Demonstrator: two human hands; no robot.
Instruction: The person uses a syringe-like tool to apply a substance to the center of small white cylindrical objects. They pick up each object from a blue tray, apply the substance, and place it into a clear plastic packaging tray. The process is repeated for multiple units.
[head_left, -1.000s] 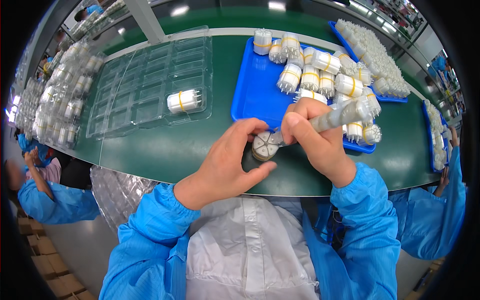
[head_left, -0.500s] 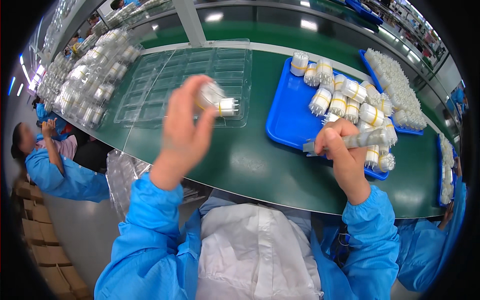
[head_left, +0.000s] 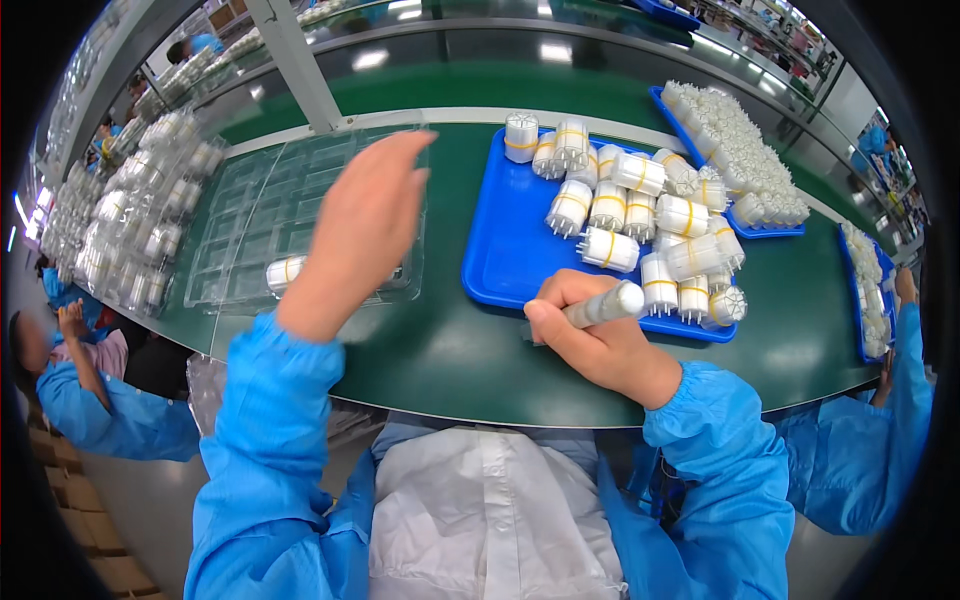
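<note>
Over the right side of the clear tray (head_left: 230, 240), back uppermost and blurred, the left hand (head_left: 362, 225), fingertips by that tray's far right corner; cannot tell whether wide or narrow, or holding anything underneath. Partly behind the wrist, toward the clear tray's near edge, one white cylinder (head_left: 285, 272) with a yellow band; pale bits past the wrist, too covered to tell whether the same piece or another. Between thumb and fingers of the right hand (head_left: 608, 348), a grey tool (head_left: 600, 306), its tip dim and hard to make out. Behind these fingers, part of the blue tray's (head_left: 510, 230) near edge. Heaped toward its right edge, banded cylinders (head_left: 685, 215), the lower ones half hidden. Off the tabletop's (head_left: 440, 370) left edge, stacks (head_left: 135, 200) of clear packs, blurred past counting; at far right, a co-worker's sleeve (head_left: 905, 400), cut off by the dark rim. Open room in the blue tray's left part, between both trays, and along the tabletop's near edge between the forearms.
</note>
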